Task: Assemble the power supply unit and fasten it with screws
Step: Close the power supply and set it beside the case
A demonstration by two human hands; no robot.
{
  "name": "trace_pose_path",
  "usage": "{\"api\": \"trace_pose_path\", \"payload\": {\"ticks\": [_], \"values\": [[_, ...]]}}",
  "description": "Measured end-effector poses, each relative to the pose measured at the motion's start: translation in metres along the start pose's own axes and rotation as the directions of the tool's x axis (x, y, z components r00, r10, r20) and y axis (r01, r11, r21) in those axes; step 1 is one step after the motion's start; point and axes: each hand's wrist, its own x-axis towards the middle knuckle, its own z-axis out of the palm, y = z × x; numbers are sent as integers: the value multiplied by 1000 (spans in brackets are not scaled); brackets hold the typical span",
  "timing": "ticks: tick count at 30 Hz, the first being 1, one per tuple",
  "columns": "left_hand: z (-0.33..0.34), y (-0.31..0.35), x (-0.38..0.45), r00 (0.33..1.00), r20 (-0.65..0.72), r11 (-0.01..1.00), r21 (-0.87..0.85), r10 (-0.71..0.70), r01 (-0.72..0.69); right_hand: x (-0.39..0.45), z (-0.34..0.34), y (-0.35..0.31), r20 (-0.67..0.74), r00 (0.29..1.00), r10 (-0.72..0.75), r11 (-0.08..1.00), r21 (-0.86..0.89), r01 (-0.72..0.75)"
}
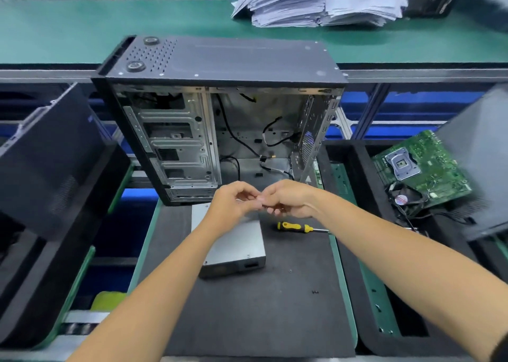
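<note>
Power supply unit (236, 245): one grey metal box, lying flat on the dark mat (275, 306), not yet in the case; long axis runs near to far, tilted slightly left at the far end.
Hands: left hand (229, 203) and right hand (292, 198) meet fingertip to fingertip just above the unit's far end, fingers curled, pinching something tiny between them, a screw perhaps, too small to tell.
Key relation: the unit lies directly below and nearer than the hands; the left hand hangs right over it, so it looks the closer one for a lift.
Case (220, 120): one, open side facing us, just beyond the unit.
Screwdriver (298, 227): one, yellow and black, lying right of the unit, under the right wrist.
Loose screws (315, 292): two small dark specks on the mat, near right.
Motherboard (423, 166): one, far right.
</note>
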Motion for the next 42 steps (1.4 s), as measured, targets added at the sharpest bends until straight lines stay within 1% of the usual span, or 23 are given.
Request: {"api": "trace_pose_path", "payload": {"ticks": [5,9,10,12,14,15,16,17,19,22,23,25,27,29,31,33,34,35,36,38,39,40,42], "values": [[-10,0,0,1000,-6,993,-118,-21,20,8,3,-2,55,998,1,999,34,-3],[-14,-3,1,999,-33,997,-69,-27,24,11,3,-7,19,999,-48,999,10,48],[-16,-5,1,999,-49,999,-23,-25,24,10,0,-9,-22,996,-86,994,-68,84],[-19,-13,0,994,-105,994,104,-20,31,6,-7,-9,-111,977,-182,921,-367,130],[-21,-22,0,988,-153,975,213,-26,58,4,-12,-3,-179,956,-232,732,-680,51],[-21,-26,1,985,-167,964,253,-45,87,5,-11,1,-197,952,-233,622,-783,-9],[-20,-30,3,982,-174,950,287,-78,126,7,-7,5,-202,951,-233,560,-828,-39],[-19,-33,5,979,-170,931,326,-116,167,10,-1,8,-206,951,-233,563,-826,-41],[-13,-37,9,977,-132,888,411,-166,206,17,11,6,-246,943,-225,686,-727,-26],[-5,-41,6,988,-80,870,469,-129,152,34,21,-3,-374,913,-164,854,-518,-58],[-4,-43,5,991,-81,875,466,-110,136,39,23,-5,-403,909,-111,896,-436,-84],[-4,-45,4,994,-71,884,455,-87,110,48,24,-5,-427,904,16,976,-188,-106],[-2,-46,2,997,-36,889,452,-65,74,51,25,-6,-416,902,115,993,15,-120],[1,-46,1,999,-18,878,477,-30,35,55,24,-4,-407,902,144,990,62,-130],[4,-47,0,999,-25,873,486,-23,33,57,21,0,-403,904,146,989,40,-142],[4,-48,0,999,-35,879,476,-26,39,56,18,1,-394,913,106,989,-52,-137],[3,-47,0,999,-33,886,462,-29,41,54,16,1,-376,925,58,979,-159,-125],[1,-46,0,999,-32,902,430,-29,39,51,12,2,-351,937,-4,947,-303,-109],[0,-44,-1,999,-40,923,384,-21,35,48,9,2,-330,941,-74,883,-460,-92],[-4,-41,-2,995,-99,947,322,28,6,40,2,5,-309,937,-161,727,-679,-99],[-6,-40,-2,988,-142,949,316,60,-12,35,-2,8,-289,946,-150,645,-753,-128],[-7,-40,-3,980,-182,948,317,84,-22,30,-4,12,-253,963,-92,537,-827,-166],[-7,-39,-6,968,-233,951,308,96,-20,21,-3,21,-212,972,101,276,-933,-232]]}}
